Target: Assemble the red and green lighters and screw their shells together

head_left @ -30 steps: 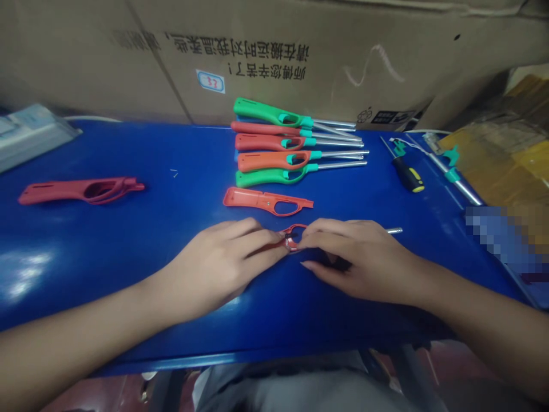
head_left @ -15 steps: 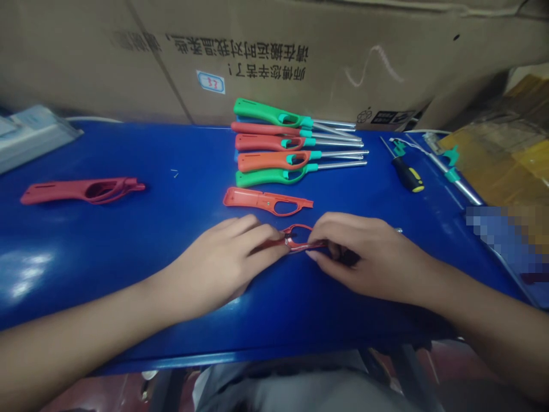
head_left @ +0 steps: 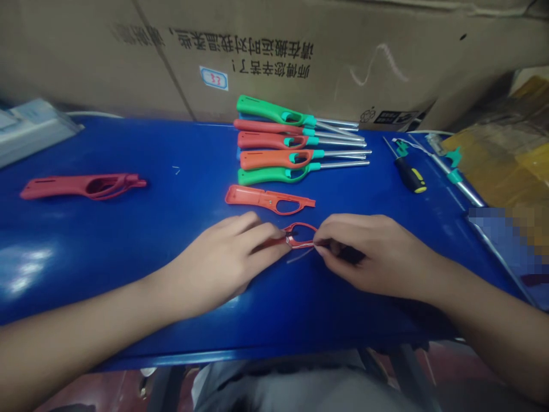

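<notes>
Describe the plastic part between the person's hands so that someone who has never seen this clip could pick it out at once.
On the blue table, below a row of five assembled lighters, look for the red plastic lighter shell. Unlike the loose orange shell above it and the red shell far left, it is held, only its loop showing between the left hand and right hand.

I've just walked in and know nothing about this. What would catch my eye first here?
First, the row of green and orange-red long-nosed lighters, lying side by side near the far edge of the blue table. Closer to you, the left hand and right hand pinch a thin red plastic loop between them.
</notes>
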`<control>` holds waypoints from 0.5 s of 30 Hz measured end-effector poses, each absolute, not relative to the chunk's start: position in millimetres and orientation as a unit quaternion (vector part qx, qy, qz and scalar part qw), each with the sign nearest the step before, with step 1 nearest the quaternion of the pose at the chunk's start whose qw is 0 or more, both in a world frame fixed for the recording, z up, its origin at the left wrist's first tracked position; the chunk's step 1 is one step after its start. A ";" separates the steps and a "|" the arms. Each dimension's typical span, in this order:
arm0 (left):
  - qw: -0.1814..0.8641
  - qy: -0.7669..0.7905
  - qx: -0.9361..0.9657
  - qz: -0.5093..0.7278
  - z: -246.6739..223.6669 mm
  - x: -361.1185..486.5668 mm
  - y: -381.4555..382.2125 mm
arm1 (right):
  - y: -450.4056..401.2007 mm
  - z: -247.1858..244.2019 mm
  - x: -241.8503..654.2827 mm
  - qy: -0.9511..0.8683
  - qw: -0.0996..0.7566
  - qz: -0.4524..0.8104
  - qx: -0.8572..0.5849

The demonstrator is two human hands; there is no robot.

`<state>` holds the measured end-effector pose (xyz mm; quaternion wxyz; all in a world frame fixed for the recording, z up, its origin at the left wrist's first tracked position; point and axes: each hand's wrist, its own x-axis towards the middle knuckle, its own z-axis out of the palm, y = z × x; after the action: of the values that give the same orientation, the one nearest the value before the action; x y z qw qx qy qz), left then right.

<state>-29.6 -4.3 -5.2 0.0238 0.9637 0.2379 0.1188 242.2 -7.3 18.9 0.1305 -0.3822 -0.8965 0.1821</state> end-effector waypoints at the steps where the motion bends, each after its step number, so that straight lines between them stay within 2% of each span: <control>1: 0.024 0.238 0.964 0.117 -5.4 -29.7 -4.3 | -7.2 19.1 242.5 -0.897 0.129 0.179 -0.383; 6: 0.021 0.233 0.965 0.114 -6.2 -29.3 -3.5 | -10.5 21.0 242.8 -0.910 0.091 0.134 -0.381; 10: 0.017 0.233 0.965 0.118 -5.3 -28.9 -3.2 | -13.0 21.5 243.2 -0.927 0.100 0.084 -0.351; 15: 0.020 0.234 0.966 0.109 -4.3 -29.1 -3.4 | -13.2 23.4 243.3 -0.918 0.093 0.132 -0.362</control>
<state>-29.1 -3.4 -4.3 0.0201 0.9659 0.2338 0.1094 243.3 -13.2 23.4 0.0925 -0.3617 -0.9183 0.1320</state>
